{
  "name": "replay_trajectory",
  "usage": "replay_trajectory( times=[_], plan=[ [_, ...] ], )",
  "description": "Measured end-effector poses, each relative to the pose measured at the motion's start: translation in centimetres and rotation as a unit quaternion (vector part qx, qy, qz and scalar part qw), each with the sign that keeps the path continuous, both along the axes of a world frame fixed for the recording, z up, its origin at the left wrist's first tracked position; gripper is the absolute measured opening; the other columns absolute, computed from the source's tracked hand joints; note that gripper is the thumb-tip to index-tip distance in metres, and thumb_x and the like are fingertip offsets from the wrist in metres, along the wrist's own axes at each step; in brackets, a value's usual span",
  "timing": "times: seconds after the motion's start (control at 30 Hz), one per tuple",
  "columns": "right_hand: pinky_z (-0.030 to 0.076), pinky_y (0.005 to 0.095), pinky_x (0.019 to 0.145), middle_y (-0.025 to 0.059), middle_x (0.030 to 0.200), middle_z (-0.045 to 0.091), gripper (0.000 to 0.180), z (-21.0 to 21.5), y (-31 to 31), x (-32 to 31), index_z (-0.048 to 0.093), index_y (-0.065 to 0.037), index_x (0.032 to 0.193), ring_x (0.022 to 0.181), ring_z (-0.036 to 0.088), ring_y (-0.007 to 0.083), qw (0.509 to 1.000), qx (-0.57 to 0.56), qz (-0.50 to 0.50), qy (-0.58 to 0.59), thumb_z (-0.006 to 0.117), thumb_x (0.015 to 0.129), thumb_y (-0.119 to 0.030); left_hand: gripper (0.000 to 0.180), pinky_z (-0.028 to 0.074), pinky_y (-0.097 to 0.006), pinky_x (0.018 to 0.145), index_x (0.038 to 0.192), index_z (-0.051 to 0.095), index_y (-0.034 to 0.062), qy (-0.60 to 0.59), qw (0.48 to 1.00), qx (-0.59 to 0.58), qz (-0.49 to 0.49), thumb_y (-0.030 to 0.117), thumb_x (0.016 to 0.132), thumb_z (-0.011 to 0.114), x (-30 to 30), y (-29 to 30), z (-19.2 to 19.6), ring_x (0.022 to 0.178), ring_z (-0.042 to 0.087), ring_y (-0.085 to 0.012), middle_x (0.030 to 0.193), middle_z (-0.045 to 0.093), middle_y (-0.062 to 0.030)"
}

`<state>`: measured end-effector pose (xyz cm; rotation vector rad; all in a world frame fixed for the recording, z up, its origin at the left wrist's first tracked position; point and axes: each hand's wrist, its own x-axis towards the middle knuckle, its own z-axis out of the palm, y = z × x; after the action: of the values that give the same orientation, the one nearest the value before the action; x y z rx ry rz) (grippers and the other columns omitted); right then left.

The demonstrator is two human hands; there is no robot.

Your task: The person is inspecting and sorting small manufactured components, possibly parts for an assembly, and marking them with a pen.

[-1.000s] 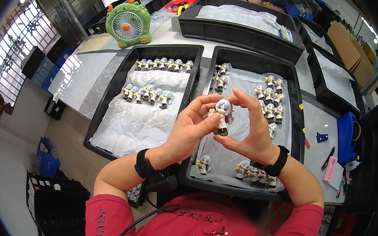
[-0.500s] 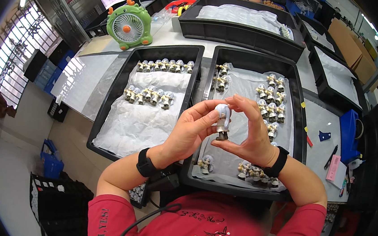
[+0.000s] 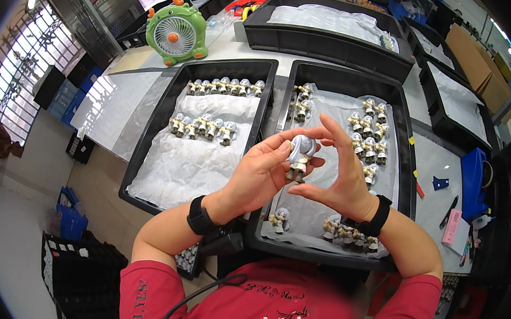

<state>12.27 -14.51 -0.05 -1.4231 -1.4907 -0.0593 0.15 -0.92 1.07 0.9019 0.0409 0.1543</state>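
Figurine (image 3: 299, 157): small white-haired figure, held upright between both hands, up in the air over the near half of the right tray

Fan (image 3: 176, 32): green desk fan with little ears, far left corner of the tabletop, not involved

Left tray (image 3: 147, 150): black, lined with white sheeting, two rows of the same little figures (image 3: 203, 127) standing toward its far edge, near half bare sheet

Left hand (image 3: 260, 175): fingers curled loosely round the figurine's left side, thumb tip up by the head, so it's closed on it but not squeezing

Right hand (image 3: 342, 179): thumb and index make an open C around the figure, index tip by the head, thumb under the feet; the other fingers fan out free

Right tray (image 3: 409, 173): black too, more figures (image 3: 370, 133) clustered along its right side and a few at the near edge

How to do it well, my guess: pinch by the base and head only, keep it upright, turn slowly so every side gets a look, and stay off any delicate painted bits
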Motion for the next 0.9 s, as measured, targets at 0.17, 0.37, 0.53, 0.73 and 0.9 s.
replay_trajectory(
  times=[0.17, 0.37, 0.53, 0.73, 0.9],
  plan=[
    [0.042, 0.0353, 0.090, 0.0101, 0.119, 0.051, 0.109, -0.01, -0.03, 0.08, 0.022, -0.007, 0.141, 0.108, 0.052, 0.0206, 0.999, -0.014, -0.001, 0.029, 0.088, 0.057, -0.027, 0.037, 0.048, -0.037, 0.090, 0.132, 0.038, 0.0031, -0.002, 1.000, -0.020, -0.010, 0.020, 0.099, 0.036, 0.20, 0.12, -0.47, 0.109, 0.056, -0.0283, 0.126, 0.049, -0.0139],
    [0.045, 0.0351, 0.089, 0.0116, 0.134, 0.042, 0.102, -0.34, 0.11, 0.25, 0.031, -0.007, 0.138, 0.109, 0.052, 0.0250, 0.998, -0.011, 0.006, 0.061, 0.087, 0.056, -0.031, 0.038, 0.047, -0.036, 0.090, 0.133, 0.037, 0.0035, -0.011, 1.000, -0.013, -0.014, 0.020, 0.099, 0.036, 0.26, 0.00, -0.17, 0.111, 0.055, -0.0284, 0.127, 0.048, -0.0139],
    [0.045, 0.0351, 0.088, 0.0105, 0.128, 0.046, 0.091, -0.06, 0.03, 0.17, 0.036, -0.007, 0.132, 0.109, 0.052, 0.0242, 0.999, -0.004, 0.005, 0.041, 0.086, 0.058, -0.028, 0.045, 0.045, -0.036, 0.094, 0.135, 0.034, 0.0040, -0.023, 0.999, -0.020, -0.008, 0.023, 0.096, 0.045, 0.09, 0.14, -0.61, 0.115, 0.052, -0.0292, 0.129, 0.047, -0.0155],
    [0.045, 0.0352, 0.088, 0.0096, 0.124, 0.049, 0.082, 0.28, 0.06, 0.05, 0.040, -0.008, 0.126, 0.108, 0.052, 0.0239, 1.000, 0.005, 0.001, 0.012, 0.085, 0.060, -0.025, 0.042, 0.044, -0.037, 0.095, 0.134, 0.035, 0.0044, -0.037, 0.999, -0.016, -0.002, 0.022, 0.097, 0.042, 0.06, 0.26, -0.68, 0.116, 0.050, -0.0306, 0.128, 0.048, -0.0156],
    [0.046, 0.0356, 0.088, 0.0090, 0.121, 0.050, 0.079, 0.31, 0.16, 0.05, 0.041, -0.008, 0.125, 0.108, 0.052, 0.0237, 1.000, 0.010, 0.008, 0.013, 0.085, 0.062, -0.026, 0.041, 0.045, -0.037, 0.094, 0.134, 0.035, 0.0032, -0.031, 0.999, -0.022, -0.011, 0.019, 0.097, 0.042, 0.13, 0.31, -0.57, 0.116, 0.051, -0.0313, 0.127, 0.048, -0.0176]
  ],
)
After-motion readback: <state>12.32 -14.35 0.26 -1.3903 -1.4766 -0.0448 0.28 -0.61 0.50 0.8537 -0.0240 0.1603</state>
